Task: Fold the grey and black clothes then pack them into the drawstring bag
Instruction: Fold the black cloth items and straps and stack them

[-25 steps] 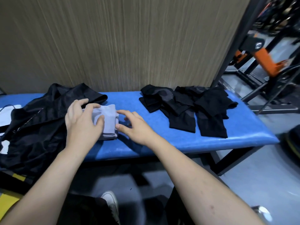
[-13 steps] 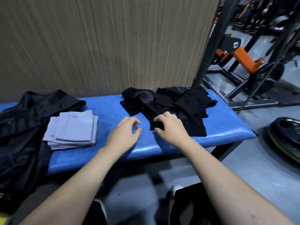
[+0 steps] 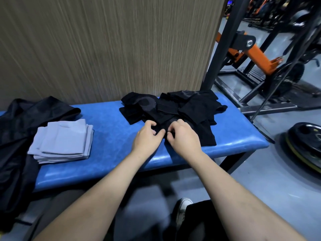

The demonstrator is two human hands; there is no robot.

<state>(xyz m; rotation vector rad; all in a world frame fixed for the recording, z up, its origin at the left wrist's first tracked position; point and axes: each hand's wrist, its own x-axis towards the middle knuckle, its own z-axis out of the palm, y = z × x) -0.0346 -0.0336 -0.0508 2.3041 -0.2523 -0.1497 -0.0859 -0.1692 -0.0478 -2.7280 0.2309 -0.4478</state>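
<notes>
**Hands transfer from the folded grey stack to the black pile**

Both hands, on the grey clothes (image 3: 63, 140) a second ago, now meet at the black clothes (image 3: 173, 108). The left hand (image 3: 147, 138) and right hand (image 3: 182, 138) curl and pinch its near edge. Grey folding appears done; black folding begins. The drawstring bag (image 3: 22, 129), apparently the black fabric at the bench's (image 3: 112, 129) left end, seems unfilled.
</notes>
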